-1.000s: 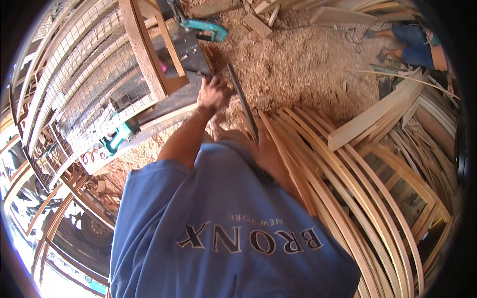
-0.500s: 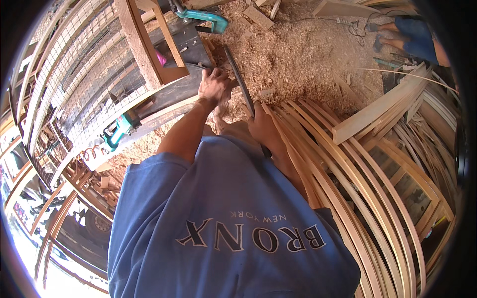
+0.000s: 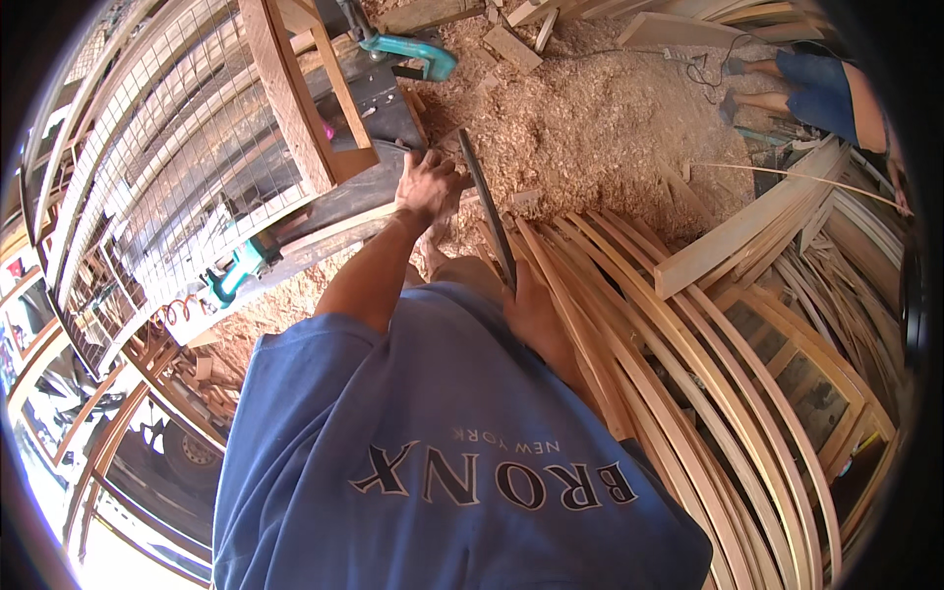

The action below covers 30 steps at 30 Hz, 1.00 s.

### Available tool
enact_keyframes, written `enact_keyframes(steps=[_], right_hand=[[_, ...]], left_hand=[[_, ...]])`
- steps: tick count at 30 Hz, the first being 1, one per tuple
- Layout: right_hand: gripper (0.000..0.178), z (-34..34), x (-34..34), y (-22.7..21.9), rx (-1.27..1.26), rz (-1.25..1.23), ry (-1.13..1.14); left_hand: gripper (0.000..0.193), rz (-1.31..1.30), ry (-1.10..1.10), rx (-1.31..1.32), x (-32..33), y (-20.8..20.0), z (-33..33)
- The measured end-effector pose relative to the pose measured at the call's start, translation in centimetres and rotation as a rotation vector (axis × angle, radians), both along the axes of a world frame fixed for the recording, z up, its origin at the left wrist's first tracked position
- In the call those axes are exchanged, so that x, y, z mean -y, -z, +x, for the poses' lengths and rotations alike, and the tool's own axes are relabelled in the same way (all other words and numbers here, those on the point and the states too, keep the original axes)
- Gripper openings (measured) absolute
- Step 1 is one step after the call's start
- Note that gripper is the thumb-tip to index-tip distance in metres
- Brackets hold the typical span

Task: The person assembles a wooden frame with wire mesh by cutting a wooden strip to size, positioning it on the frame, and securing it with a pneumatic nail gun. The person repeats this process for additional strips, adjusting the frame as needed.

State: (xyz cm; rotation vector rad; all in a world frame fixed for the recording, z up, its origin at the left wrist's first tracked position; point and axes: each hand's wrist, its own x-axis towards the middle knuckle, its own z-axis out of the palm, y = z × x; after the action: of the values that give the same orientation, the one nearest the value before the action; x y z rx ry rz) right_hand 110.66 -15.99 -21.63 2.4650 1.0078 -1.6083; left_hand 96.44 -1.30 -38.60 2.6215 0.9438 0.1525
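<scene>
A right hand [image 3: 528,297], clasped around one end of a dark bar [image 3: 488,208], sits closer to the blue shirt [image 3: 462,393] than half a second ago, the bar drawn back with it; the left hand [image 3: 430,187], apart from it, curls beside a dark bench [image 3: 391,106], its grip unclear; wood shavings [image 3: 610,138] blanket the floor.

I see the left hand [image 3: 430,187] a little above the middle of the frame, back turned up, fingers bent. The left forearm [image 3: 362,273] slants up and rightward to it. I have the right hand [image 3: 528,298] just right of centre, lower, closed in a grip, the right forearm [image 3: 560,352] slanting up and leftward.
</scene>
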Motion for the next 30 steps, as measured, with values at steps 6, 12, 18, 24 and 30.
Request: enact_keyframes(steps=[6, 12, 18, 24, 30], right_hand=[[0.046, 0.4, -0.4, 0.6, 0.063, 0.144, -0.08], [0.047, 2.2, 5.7, -2.6, 0.064, 0.159, 0.119], [0.05, 6.2, 8.5, -4.8, 0.369, 0.141, -0.059], [0.051, 9.6, 9.4, -7.8, 0.423, 0.374, -0.135], [0.055, 10.5, 9.6, -5.6, 0.324, 0.428, -0.178]], left_hand=[[0.022, 0.12, -0.01, 0.022, -0.1, 0.1, 0.1], [0.021, -0.032, -0.03, -0.068, -0.2, -1.1, -0.7], [0.051, -0.277, 0.207, -0.182, 0.2, -3.1, -0.6], [0.041, -0.213, 0.205, -0.195, 5.6, -8.3, 0.3], [0.031, -0.013, 0.191, 0.16, 10.6, -8.5, 0.2]])
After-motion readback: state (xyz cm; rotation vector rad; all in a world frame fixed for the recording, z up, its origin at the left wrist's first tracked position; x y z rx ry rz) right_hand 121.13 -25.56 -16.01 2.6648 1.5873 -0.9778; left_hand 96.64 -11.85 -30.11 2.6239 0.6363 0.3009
